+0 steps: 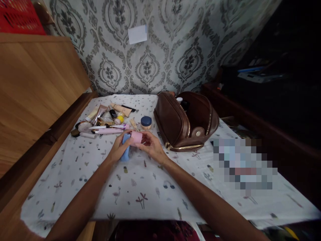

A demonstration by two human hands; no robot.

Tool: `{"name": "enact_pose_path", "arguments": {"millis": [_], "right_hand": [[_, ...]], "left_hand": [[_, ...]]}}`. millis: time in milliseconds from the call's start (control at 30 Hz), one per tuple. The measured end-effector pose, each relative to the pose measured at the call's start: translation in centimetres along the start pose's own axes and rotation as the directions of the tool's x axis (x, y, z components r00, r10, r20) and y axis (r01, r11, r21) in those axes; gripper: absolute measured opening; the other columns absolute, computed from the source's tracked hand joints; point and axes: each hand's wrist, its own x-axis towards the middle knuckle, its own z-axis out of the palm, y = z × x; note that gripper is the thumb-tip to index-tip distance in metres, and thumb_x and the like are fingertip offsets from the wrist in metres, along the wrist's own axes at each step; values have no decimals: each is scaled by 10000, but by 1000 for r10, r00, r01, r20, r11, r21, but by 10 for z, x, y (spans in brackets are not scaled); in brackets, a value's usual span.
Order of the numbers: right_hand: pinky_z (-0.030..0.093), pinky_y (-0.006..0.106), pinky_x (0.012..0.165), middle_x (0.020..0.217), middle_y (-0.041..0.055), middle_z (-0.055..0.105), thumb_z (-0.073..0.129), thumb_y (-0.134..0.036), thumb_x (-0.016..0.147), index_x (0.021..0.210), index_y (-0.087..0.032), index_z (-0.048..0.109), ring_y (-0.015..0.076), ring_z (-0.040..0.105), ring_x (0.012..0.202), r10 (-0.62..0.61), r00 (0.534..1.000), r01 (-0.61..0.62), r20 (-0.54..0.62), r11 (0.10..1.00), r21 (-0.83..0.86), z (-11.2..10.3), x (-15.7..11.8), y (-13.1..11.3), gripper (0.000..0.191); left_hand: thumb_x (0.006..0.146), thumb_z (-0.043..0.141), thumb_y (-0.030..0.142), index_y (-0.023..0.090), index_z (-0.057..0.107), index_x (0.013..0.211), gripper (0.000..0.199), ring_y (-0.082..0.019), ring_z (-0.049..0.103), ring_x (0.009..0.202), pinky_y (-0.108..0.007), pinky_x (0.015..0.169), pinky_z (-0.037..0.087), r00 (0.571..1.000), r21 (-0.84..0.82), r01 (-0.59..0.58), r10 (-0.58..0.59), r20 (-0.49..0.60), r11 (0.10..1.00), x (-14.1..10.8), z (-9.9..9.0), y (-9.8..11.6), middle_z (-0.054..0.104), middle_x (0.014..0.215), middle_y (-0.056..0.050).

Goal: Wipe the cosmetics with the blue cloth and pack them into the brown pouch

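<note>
Over the middle of the table my two hands meet around a small pink container (136,138), which looks like a cosmetic jar. My left hand (118,147) is closed on a light blue cloth (125,153) that hangs below the fingers and touches the container's left side. Fingers of my right hand (151,146) curl around the container from the right. Just behind them stands a jar with a dark blue lid (146,121). To the right sits a brown cosmetic bag (173,117), unzipped, with a white-capped item (179,99) inside.
Several cosmetics lie in a cluster at the back left, including a beige tube (120,109), a yellow-banded jar (119,119) and a pink pen-like stick (107,131). A wooden cabinet (42,70) borders the left side. At right, a pixelated patch hides something on the patterned tablecloth (155,190).
</note>
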Motion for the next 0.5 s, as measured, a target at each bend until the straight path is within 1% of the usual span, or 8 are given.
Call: {"name": "enact_pose_path", "arguments": {"millis": [67, 133, 233, 367, 433, 500], "right_hand": [[534, 265, 675, 979, 25, 663, 870, -530, 651, 1116, -195, 575, 123, 631, 769, 121, 992, -125, 32, 978, 165, 2, 3, -1, 644], [517, 236, 643, 933, -6, 655, 919, -486, 567, 1068, -202, 580, 96, 615, 715, 185, 982, -184, 24, 944, 275, 4, 4, -4, 668], [502, 208, 605, 842, -47, 637, 957, -448, 494, 999, -204, 567, 76, 605, 648, 262, 964, -252, 39, 861, 443, 10, 2, -8, 684], [541, 241, 613, 791, -38, 656, 947, -548, 470, 972, -194, 518, 106, 649, 611, 317, 942, -320, 109, 752, 577, 20, -1, -11, 750], [563, 257, 650, 779, -34, 666, 965, -556, 400, 958, -194, 495, 123, 679, 635, 350, 919, -380, 182, 662, 646, 25, -2, -10, 814], [575, 271, 669, 767, -36, 669, 979, -549, 317, 936, -197, 482, 133, 688, 645, 376, 897, -427, 232, 605, 672, 27, -1, -8, 870]], "left_hand": [[716, 791, 561, 193, 728, 1037, 492, -238, 670, 999, -319, 933, 518, 1000, 0, 2, -2, -3, 1000, 0, 0, 0, 737, 1029, -75], [722, 784, 560, 184, 732, 1036, 492, -253, 673, 1022, -343, 961, 509, 1000, 9, 6, -5, -14, 1000, -1, 0, -1, 740, 1030, -82], [732, 770, 578, 186, 735, 1006, 479, -281, 646, 1125, -377, 1058, 453, 998, 28, -7, 8, -57, 1000, -2, 1, -3, 741, 1036, -88], [747, 742, 599, 211, 727, 953, 440, -290, 600, 1220, -380, 1131, 398, 995, 49, -39, 44, -93, 998, -5, 1, -8, 738, 1023, -83], [755, 739, 565, 218, 720, 967, 406, -279, 595, 1233, -377, 1154, 384, 993, 92, -46, 56, -106, 995, -6, -1, -12, 733, 1047, -70], [753, 736, 551, 218, 713, 1005, 418, -280, 603, 1223, -388, 1149, 401, 991, 127, -40, 56, -122, 991, -6, -4, -13, 727, 1094, -64]]}}
